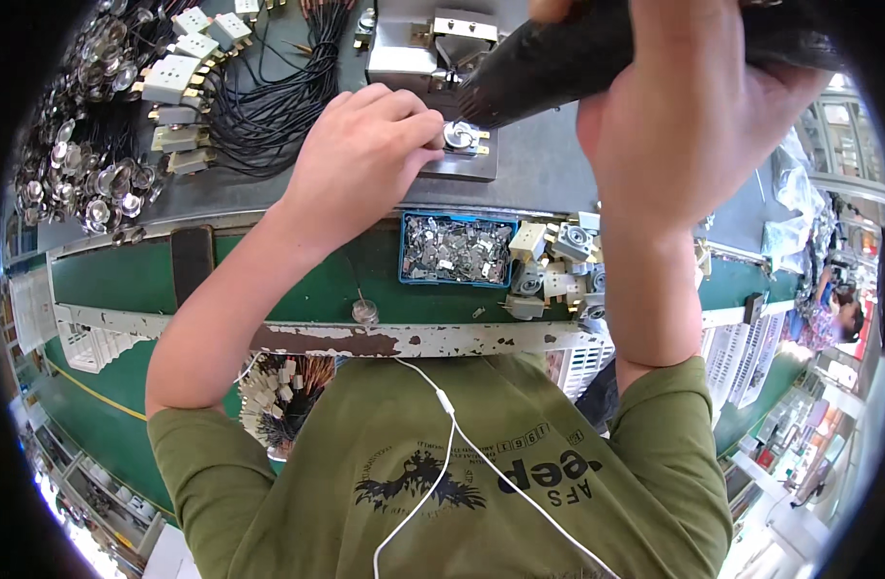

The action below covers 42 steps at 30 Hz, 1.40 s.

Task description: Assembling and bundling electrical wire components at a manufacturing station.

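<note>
At the left end of your grey surface (549,174) lies a heap of shiny metal discs (110,183). Just right of it, toward the far left corner, are white blocks (172,77), with a bundle of black wires (274,130) running beside them. Your left hand (370,140) reaches over the surface's near edge, fingers curled together at the left side of a round metal part (459,135); you cannot be sure from here whether they pinch it, as the fingertips are partly hidden. The part, with brass-coloured tabs on its right, sits on a metal plate (473,171) inward from the surface's near edge. Below that edge, on the green ledge (114,280), a blue tray (452,284) holds small metal pieces (457,249), and pale connectors (558,280) crowd against the tray's right side. Your right hand (679,135), well apart from your left, is wrapped around a dark tool (563,68) whose narrow end is just beside the round part. Clear plastic bags (795,193) lie at the surface's right end.
</note>
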Available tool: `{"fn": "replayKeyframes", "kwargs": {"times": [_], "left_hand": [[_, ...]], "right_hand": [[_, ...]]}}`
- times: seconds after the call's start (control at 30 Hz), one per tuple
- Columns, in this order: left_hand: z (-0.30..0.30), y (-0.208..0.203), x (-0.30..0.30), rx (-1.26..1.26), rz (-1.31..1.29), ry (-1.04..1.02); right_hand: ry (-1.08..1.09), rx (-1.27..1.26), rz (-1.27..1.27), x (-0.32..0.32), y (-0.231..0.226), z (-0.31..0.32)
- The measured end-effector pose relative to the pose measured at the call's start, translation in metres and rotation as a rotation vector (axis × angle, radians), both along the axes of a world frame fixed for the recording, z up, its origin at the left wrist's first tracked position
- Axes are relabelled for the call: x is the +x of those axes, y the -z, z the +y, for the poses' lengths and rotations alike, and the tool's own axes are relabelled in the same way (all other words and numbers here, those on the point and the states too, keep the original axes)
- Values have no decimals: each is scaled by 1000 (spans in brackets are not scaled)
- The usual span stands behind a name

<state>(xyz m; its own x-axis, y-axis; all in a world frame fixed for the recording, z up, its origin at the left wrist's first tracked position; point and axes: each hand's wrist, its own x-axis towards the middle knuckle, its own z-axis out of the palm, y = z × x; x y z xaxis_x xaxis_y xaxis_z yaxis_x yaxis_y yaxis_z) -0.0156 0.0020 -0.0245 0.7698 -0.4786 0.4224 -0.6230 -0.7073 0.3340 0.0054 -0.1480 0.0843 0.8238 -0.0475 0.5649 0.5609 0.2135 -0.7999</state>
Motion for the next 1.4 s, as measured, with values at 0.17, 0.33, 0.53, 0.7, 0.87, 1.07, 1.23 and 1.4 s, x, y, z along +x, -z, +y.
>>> {"fn": "replayKeyframes", "kwargs": {"times": [0.17, 0.33, 0.53, 0.7, 0.87, 1.07, 1.23, 1.4], "left_hand": [[4, 3, 1, -65, 5, 19], [6, 1, 1, -96, 95, 55], [5, 2, 1, -113, 104, 57], [5, 5, 5, -120, 93, 65], [8, 6, 5, -142, 170, -9], [8, -15, 9, 106, 355, -93], [5, -22, 8, 145, 497, -118], [1, -13, 9, 134, 388, -84]], "right_hand": [[-34, 155, -86, 7, 11, 8], [-97, 295, -187, 14, 17, 17], [-122, 305, -145, 6, 25, 19], [-194, 194, -101, 12, 32, 17], [-178, -329, -134, 36, 17, 10], [-168, -402, -269, 23, 23, 12], [-66, -434, -403, 25, 28, 13], [82, -459, -514, 23, 35, 4]]}}
